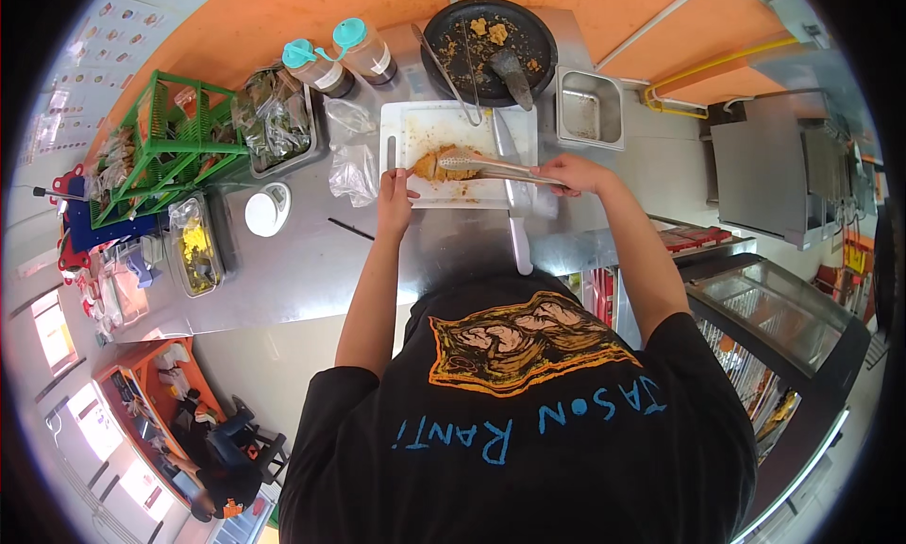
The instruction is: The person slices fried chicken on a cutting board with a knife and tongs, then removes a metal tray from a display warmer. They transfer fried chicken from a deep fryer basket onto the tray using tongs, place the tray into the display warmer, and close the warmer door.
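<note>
A breaded fried cutlet (pixel 428 167), cut into strips, lies on a white cutting board (pixel 453 123) strewn with crumbs. My right hand (pixel 572 174) grips metal tongs (pixel 495 166), whose perforated ends straddle or rest on the cutlet; exactly how they meet it is hard to see. At the cutlet's left end are the fingertips of my left hand (pixel 396 196), touching or nearly touching it; whether they pinch it is unclear. A kitchen knife with a white handle (pixel 520 245) lies along the board's right side, its handle reaching past the near edge.
Behind the board stands a black stone mortar (pixel 442 77) with a pestle (pixel 511 77) and another pair of tongs (pixel 442 66). A steel pan (pixel 591 109) sits right. Left are sauce bottles (pixel 364 52), plastic bags (pixel 352 169), a scale (pixel 267 210) and green baskets (pixel 177 144).
</note>
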The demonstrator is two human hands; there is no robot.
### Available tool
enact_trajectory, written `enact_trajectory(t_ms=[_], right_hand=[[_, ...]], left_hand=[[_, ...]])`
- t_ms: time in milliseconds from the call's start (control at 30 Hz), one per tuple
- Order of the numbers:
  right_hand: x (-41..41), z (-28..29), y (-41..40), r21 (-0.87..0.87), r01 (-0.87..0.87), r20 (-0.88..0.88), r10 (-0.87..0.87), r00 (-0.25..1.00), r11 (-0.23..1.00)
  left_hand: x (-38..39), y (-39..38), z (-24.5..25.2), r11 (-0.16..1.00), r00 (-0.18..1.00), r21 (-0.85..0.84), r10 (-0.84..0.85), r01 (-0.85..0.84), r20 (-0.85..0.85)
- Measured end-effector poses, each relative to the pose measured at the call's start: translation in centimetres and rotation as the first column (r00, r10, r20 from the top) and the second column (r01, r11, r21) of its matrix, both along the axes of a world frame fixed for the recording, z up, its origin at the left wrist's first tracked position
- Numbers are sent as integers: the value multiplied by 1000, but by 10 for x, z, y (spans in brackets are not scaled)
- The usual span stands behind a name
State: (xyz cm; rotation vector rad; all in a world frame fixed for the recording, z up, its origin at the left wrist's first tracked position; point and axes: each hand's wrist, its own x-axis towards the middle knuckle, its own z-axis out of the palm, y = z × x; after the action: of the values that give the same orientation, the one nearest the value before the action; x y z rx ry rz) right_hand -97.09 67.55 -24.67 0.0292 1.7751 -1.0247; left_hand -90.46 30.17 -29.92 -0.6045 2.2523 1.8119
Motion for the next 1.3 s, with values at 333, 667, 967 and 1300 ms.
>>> enact_trajectory(t_ms=[333, 667, 967, 1300], right_hand=[[-21, 31, 26, 123, -30, 32, 27, 999, 992], [-46, 12, -16, 48, -96, 9, 96, 995, 994], [-27, -6, -23, 72, -63, -178, 74, 981, 995], [38, -24, 8, -103, 140, -289, -164, 943, 985]], left_hand=[[-2, -6, 3, 999, 999, -39, 29, -28, 30], [-11, -5, 3, 998, 999, -58, 36, -36, -1], [-11, -14, -7, 999, 1000, -48, 7, -7, 16], [-6, -21, -5, 982, 996, -183, 22, -38, -91]])
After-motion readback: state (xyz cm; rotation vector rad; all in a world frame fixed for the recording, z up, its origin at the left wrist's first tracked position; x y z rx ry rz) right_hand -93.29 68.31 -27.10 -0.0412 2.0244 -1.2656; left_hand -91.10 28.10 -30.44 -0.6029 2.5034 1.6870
